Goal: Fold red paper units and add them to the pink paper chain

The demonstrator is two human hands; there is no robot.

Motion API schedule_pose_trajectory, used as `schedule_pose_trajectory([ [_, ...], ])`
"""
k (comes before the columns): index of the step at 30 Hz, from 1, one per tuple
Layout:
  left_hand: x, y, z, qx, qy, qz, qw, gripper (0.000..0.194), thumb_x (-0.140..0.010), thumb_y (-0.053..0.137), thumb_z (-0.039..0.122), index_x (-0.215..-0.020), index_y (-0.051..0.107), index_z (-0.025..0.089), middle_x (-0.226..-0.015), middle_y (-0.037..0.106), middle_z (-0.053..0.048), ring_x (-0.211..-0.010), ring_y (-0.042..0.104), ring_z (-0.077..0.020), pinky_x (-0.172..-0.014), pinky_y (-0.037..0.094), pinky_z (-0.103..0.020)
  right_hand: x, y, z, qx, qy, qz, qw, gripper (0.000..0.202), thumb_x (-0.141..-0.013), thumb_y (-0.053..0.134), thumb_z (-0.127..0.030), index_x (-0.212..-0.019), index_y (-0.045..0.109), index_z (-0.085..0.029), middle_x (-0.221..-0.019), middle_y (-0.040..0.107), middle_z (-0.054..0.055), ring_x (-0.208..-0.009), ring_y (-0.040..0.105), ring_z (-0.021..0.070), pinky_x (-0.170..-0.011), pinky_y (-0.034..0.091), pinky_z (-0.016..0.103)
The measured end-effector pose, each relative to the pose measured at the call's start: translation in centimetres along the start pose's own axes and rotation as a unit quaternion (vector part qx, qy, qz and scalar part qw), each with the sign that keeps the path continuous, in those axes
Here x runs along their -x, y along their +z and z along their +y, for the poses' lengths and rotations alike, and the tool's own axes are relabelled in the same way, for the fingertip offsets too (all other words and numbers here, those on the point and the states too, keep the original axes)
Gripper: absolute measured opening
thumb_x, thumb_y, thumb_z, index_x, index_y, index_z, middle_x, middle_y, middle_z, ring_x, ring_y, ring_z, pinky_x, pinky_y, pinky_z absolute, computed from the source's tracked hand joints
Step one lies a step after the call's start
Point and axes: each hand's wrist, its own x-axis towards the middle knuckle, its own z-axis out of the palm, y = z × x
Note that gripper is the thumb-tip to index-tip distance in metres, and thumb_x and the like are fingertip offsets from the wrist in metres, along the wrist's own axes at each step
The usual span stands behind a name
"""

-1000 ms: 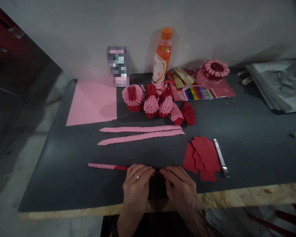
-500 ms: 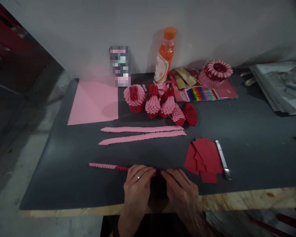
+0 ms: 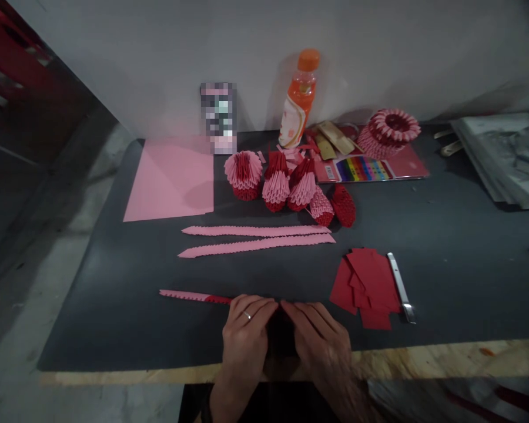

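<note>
A narrow pink and red folded paper strip [image 3: 189, 295] lies near the table's front, its red end running under my left hand [image 3: 248, 323]. That hand is closed over the strip, a ring on one finger. My right hand [image 3: 320, 335] is closed just beside it, fingertips pressed down and almost meeting the left ones. Whatever is under the right fingertips is hidden. Two pink folded paper strips [image 3: 255, 241] lie farther back. Overlapping red paper pieces [image 3: 372, 285] rest to the right of my hands, with a silver metal tool [image 3: 401, 288] along their edge.
Pink paper sheets [image 3: 171, 182] lie at the back left. Several folded-paper pieces [image 3: 275, 182] stand mid-table, before an orange drink bottle [image 3: 298, 100]. A pink and red paper vase [image 3: 390, 132] sits on a flat packet [image 3: 405, 164]. A plastic-covered stack [image 3: 502, 155] is at the right.
My right hand has shifted slightly left, closing the gap to the left fingertips. The left hand stays over the strip; the whole view has shifted a little.
</note>
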Motion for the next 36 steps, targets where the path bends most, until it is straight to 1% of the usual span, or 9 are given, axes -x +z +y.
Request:
schedule_pose_trajectory([
  [2, -0.2, 0.0, 0.0, -0.005, 0.006, -0.001, 1.0, 0.039, -0.11, 0.066, 0.0, -0.105, 0.092, 0.028, -0.093, 0.101, 0.002, -0.081, 0.097, -0.0238, -0.082, 0.082, -0.041, -0.2, 0.3, 0.1, -0.024, 0.024, 0.0, 0.999, 0.048, -0.108, 0.059, 0.002, -0.117, 0.094, -0.03, -0.092, 0.095, 0.001, -0.079, 0.093, 0.0222, -0.072, 0.079, 0.03],
  [5, -0.3, 0.0, 0.3, -0.014, 0.011, -0.007, 1.0, 0.034, -0.111, 0.067, 0.004, -0.106, 0.092, 0.028, -0.091, 0.099, 0.0, -0.084, 0.097, -0.0255, -0.096, 0.08, -0.047, -0.4, 0.2, 0.4, -0.07, 0.074, -0.003, 0.995, 0.044, -0.107, 0.063, -0.001, -0.104, 0.094, -0.032, -0.09, 0.095, 0.0, -0.077, 0.093, 0.0212, -0.076, 0.08, 0.029],
  [7, -0.2, -0.1, 0.6, -0.012, 0.013, -0.015, 1.0, 0.031, -0.111, 0.069, 0.007, -0.109, 0.091, 0.028, -0.092, 0.098, 0.0, -0.086, 0.096, -0.0264, -0.1, 0.077, -0.049, -0.3, -0.3, 0.6, -0.105, 0.116, -0.005, 0.988, 0.036, -0.107, 0.068, -0.009, -0.108, 0.096, -0.033, -0.092, 0.097, -0.001, -0.076, 0.095, 0.021, -0.072, 0.08, 0.027],
  [11, 0.3, -0.3, 0.9, 0.004, 0.013, -0.018, 1.0, 0.026, -0.11, 0.074, 0.01, -0.119, 0.088, 0.03, -0.1, 0.1, 0.0, -0.085, 0.095, -0.0255, -0.092, 0.074, -0.046, 0.1, -0.9, 0.8, -0.166, 0.199, -0.009, 0.966, 0.016, -0.109, 0.083, -0.031, -0.107, 0.098, -0.035, -0.085, 0.098, -0.004, -0.065, 0.094, 0.0212, -0.063, 0.078, 0.023],
  [15, 0.8, -0.6, 1.0, -0.02, 0.038, 0.012, 0.999, 0.028, -0.11, 0.079, 0.01, -0.129, 0.087, 0.029, -0.104, 0.103, 0.0, -0.087, 0.096, -0.0259, -0.094, 0.073, -0.048, -0.1, -1.1, 0.5, -0.209, 0.25, -0.02, 0.945, 0.017, -0.106, 0.086, -0.036, -0.101, 0.102, -0.037, -0.09, 0.101, -0.001, -0.073, 0.098, 0.0243, -0.073, 0.082, 0.026],
  [23, 0.8, -0.9, 1.3, -0.043, 0.067, 0.009, 0.997, 0.031, -0.108, 0.078, 0.006, -0.129, 0.088, 0.027, -0.1, 0.102, -0.003, -0.085, 0.096, -0.0267, -0.094, 0.076, -0.049, -0.7, -2.3, 0.5, -0.269, 0.289, -0.052, 0.917, 0.016, -0.101, 0.09, -0.035, -0.098, 0.104, -0.04, -0.088, 0.1, -0.001, -0.073, 0.098, 0.0246, -0.074, 0.081, 0.026],
  [27, 1.0, -0.8, 1.4, -0.047, 0.078, 0.0, 0.996, 0.033, -0.108, 0.074, 0.005, -0.129, 0.089, 0.026, -0.098, 0.101, -0.005, -0.085, 0.096, -0.0284, -0.091, 0.079, -0.049, -0.9, -1.8, 0.5, -0.275, 0.294, -0.056, 0.914, 0.013, -0.098, 0.092, -0.038, -0.092, 0.104, -0.038, -0.082, 0.099, 0.0, -0.069, 0.097, 0.0256, -0.07, 0.081, 0.026],
  [33, 1.0, -1.1, 1.4, -0.063, 0.08, 0.009, 0.995, 0.031, -0.108, 0.073, 0.005, -0.126, 0.089, 0.024, -0.097, 0.1, -0.004, -0.084, 0.096, -0.0284, -0.092, 0.08, -0.048, -0.6, -1.4, 0.6, -0.29, 0.289, -0.062, 0.91, 0.012, -0.096, 0.093, -0.046, -0.093, 0.104, -0.042, -0.084, 0.099, 0.0, -0.068, 0.097, 0.029, -0.067, 0.083, 0.033],
  [36, 0.8, -1.2, 1.4, -0.071, 0.102, 0.015, 0.992, 0.031, -0.11, 0.07, 0.005, -0.124, 0.09, 0.024, -0.096, 0.1, -0.005, -0.083, 0.095, -0.0274, -0.091, 0.079, -0.046, -0.7, -1.5, 0.3, -0.286, 0.305, -0.064, 0.906, 0.012, -0.096, 0.092, -0.041, -0.093, 0.104, -0.042, -0.083, 0.099, -0.001, -0.07, 0.097, 0.0276, -0.07, 0.082, 0.031],
])
